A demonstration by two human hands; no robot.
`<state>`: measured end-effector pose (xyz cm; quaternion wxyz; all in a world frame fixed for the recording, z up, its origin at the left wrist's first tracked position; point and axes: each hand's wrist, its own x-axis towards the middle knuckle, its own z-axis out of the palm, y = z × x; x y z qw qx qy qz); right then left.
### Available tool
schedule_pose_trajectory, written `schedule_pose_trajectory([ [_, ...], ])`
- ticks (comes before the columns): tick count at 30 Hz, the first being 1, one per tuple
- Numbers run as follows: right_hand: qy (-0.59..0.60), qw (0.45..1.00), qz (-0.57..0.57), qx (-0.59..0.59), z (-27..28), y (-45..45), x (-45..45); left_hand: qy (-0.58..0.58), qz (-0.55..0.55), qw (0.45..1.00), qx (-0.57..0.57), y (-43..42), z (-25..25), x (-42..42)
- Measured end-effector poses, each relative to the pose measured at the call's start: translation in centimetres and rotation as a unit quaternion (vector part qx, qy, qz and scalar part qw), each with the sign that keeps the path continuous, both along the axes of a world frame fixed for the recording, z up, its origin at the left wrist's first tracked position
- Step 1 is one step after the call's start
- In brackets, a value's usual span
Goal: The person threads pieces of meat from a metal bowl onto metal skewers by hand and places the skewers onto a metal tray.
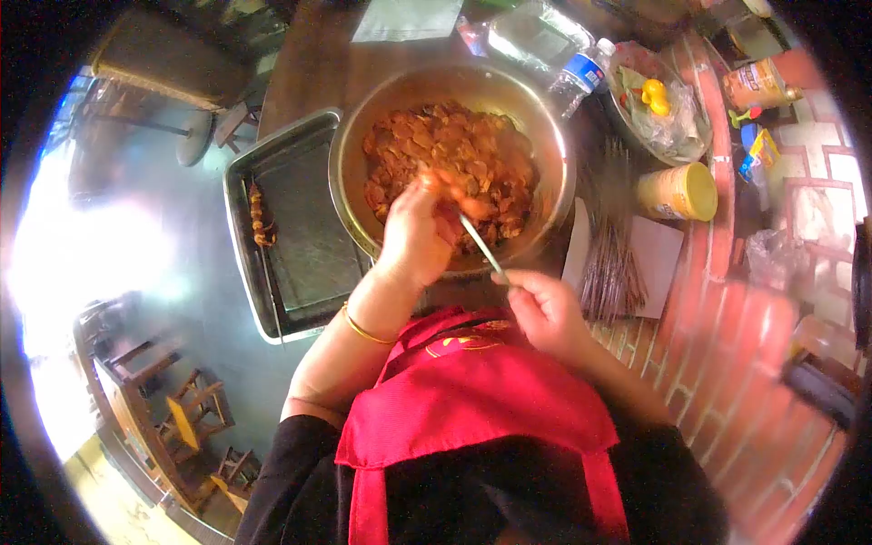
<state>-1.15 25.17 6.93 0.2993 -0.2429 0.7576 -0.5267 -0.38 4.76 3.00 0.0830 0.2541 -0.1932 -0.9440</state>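
Note:
A large metal bowl (551,150) holds a heap of red-brown marinated meat pieces (459,150). Over its near side, my left hand (416,234) pinches a piece of meat (465,202) at the far end of a skewer (484,248). The fingertips partly hide how far the skewer goes into the meat. My right hand (548,313) is closed round the skewer's near end, just outside the bowl's rim. To the left, a dark metal tray (318,213) carries one skewer threaded with meat (260,216).
Right of the bowl lies a bundle of metal skewers (616,259) on white sheets. Beyond it are a yellow-lidded jar (677,192), a water bottle (581,76) and a plate with a plastic bag (670,134). A brick ledge (711,163) runs along the right.

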Motion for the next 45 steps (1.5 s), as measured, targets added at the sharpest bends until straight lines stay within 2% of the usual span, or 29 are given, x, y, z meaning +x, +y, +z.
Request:
schedule_pose_trajectory([
  [1, -0.003, 1.0, -0.002, 0.0, -0.1, -0.2, -0.3, -0.023, -0.073, 0.996, -0.051, 1.5, 1.5, 0.1],
  [3, -0.133, 0.986, -0.093, -0.027, -0.3, -0.7, -1.4, -0.021, -0.203, 0.968, -0.149, 3.2, -0.1, 0.0],
  [4, -0.127, 0.986, -0.1, -0.039, -0.7, -0.3, -2.1, -0.011, -0.275, 0.928, -0.25, 2.6, -0.8, -0.8],
  [5, -0.131, 0.983, -0.115, -0.052, -0.7, 0.3, -2.5, -0.024, -0.303, 0.913, -0.273, 1.9, -1.2, -1.3],
  [6, -0.125, 0.984, -0.12, -0.043, -0.6, 1.2, -2.9, -0.029, -0.346, 0.809, -0.474, 0.7, -3.0, -2.3],
  [7, -0.119, 0.984, -0.127, -0.032, -0.4, 2.2, -3.3, -0.029, -0.372, 0.662, -0.65, 0.0, -3.2, -3.2],
  [8, -0.122, 0.983, -0.137, -0.014, -0.2, 3.0, -3.4, -0.03, -0.37, 0.543, -0.754, 0.1, -3.2, -3.6],
  [9, -0.125, 0.98, -0.151, -0.017, -0.6, 3.8, -3.4, -0.028, -0.371, 0.542, -0.754, 0.4, -3.6, -3.7],
  [11, -0.122, 0.981, -0.154, -0.004, -0.5, 5.1, -3.3, 0.005, -0.341, 0.365, -0.867, 1.0, -5.0, -3.8],
  [13, -0.128, 0.977, -0.17, -0.008, -0.5, 5.6, -2.6, 0.014, -0.334, 0.366, -0.869, 2.0, -4.6, -4.3],
  [15, -0.132, 0.973, -0.189, -0.015, -0.5, 5.9, -2.4, 0.012, -0.372, 0.399, -0.838, 3.0, -3.5, -4.8],
  [16, -0.137, 0.973, -0.182, -0.02, -0.3, 6.0, -2.2, 0.008, -0.416, 0.37, -0.831, 3.5, -3.0, -4.9],
  [19, -0.131, 0.978, -0.162, -0.032, -0.3, 5.7, -1.8, -0.021, -0.454, 0.327, -0.829, 4.4, -4.1, -5.0],
  [22, -0.112, 0.983, -0.141, -0.038, 0.0, 5.4, -1.8, -0.005, -0.498, 0.305, -0.812, 4.3, -3.5, -5.4],
  [23, -0.105, 0.985, -0.133, -0.037, 0.2, 5.3, -1.9, -0.006, -0.496, 0.305, -0.813, 4.0, -3.9, -5.1],
  [25, -0.098, 0.985, -0.132, -0.05, -0.2, 5.3, -2.1, 0.058, -0.435, 0.4, -0.804, 3.5, -5.1, -4.5],
  [26, -0.094, 0.985, -0.134, -0.059, -0.4, 5.4, -2.1, 0.056, -0.434, 0.4, -0.805, 3.3, -5.7, -4.4],
  [28, -0.098, 0.985, -0.134, -0.053, -0.3, 5.5, -2.3, 0.06, -0.463, 0.494, -0.733, 3.3, -6.0, -4.4],
  [29, -0.103, 0.984, -0.134, -0.047, -0.3, 5.6, -2.4, 0.057, -0.46, 0.495, -0.735, 3.5, -6.2, -4.5],
  [32, -0.095, 0.987, -0.123, -0.039, -0.5, 5.6, -2.5, -0.056, -0.481, 0.421, -0.767, 5.0, -5.2, -5.3],
  [33, -0.087, 0.989, -0.118, -0.037, -0.5, 5.5, -2.4, -0.061, -0.478, 0.423, -0.768, 5.2, -5.0, -5.6],
  [35, -0.096, 0.988, -0.113, -0.037, 0.1, 5.3, -2.3, -0.064, -0.501, 0.378, -0.776, 5.4, -4.6, -6.3],
  [37, -0.089, 0.99, -0.105, -0.014, 0.9, 5.2, -2.2, -0.053, -0.505, 0.365, -0.78, 5.2, -4.4, -6.1],
  [39, -0.098, 0.989, -0.111, -0.021, 1.0, 5.3, -1.9, -0.004, -0.452, 0.442, -0.775, 4.5, -4.8, -5.5],
  [40, -0.11, 0.986, -0.121, -0.026, 1.0, 5.4, -1.7, -0.005, -0.452, 0.44, -0.776, 3.9, -4.7, -5.2],
  [42, -0.101, 0.987, -0.122, -0.035, 0.5, 5.6, -1.6, 0.025, -0.451, 0.605, -0.656, 2.4, -4.4, -4.3],
  [43, -0.093, 0.987, -0.123, -0.04, 0.3, 5.7, -1.4, 0.026, -0.453, 0.603, -0.656, 1.9, -4.4, -3.8],
  [44, -0.092, 0.987, -0.126, -0.041, 0.4, 5.7, -1.3, -0.015, -0.393, 0.731, -0.557, 1.4, -4.3, -3.4],
  [45, -0.101, 0.988, -0.111, -0.031, 0.5, 5.6, -1.3, -0.054, -0.32, 0.836, -0.442, 0.8, -4.3, -3.1],
])
